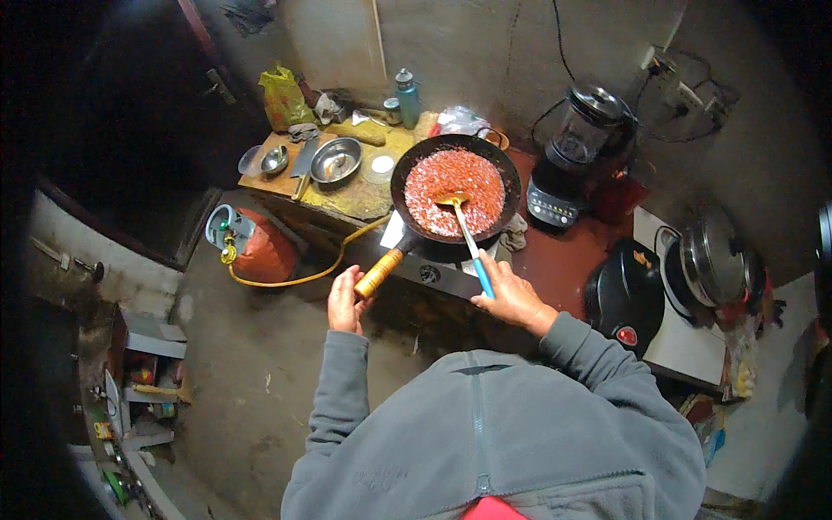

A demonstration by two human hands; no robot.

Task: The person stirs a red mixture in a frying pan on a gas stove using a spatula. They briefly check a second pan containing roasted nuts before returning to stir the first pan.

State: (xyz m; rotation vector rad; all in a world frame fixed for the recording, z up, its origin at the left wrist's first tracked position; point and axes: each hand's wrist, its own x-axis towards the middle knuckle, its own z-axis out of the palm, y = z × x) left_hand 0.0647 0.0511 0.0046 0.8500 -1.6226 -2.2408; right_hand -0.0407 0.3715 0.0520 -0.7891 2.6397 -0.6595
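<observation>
A dark wok point(398, 188) on a gas stove point(429, 273) holds a bubbling-looking, chunky red mixture point(478, 175). My right hand point(513, 292) grips the blue handle of a metal cooking spoon point(459, 214), whose bowl rests in the mixture near the middle of the wok. At the end of the wok's wooden handle point(380, 272) is my left hand point(346, 300), its palm and fingers against the handle's tip; whether the fingers close round it is hard to tell.
Left of the stove, a board bears a cleaver point(304, 158), a steel bowl point(336, 160) and a small bowl point(275, 160). An orange gas cylinder point(266, 250) with a yellow hose point(312, 283) stands on the floor. To the right are a blender point(578, 149) and a black electric appliance point(624, 296).
</observation>
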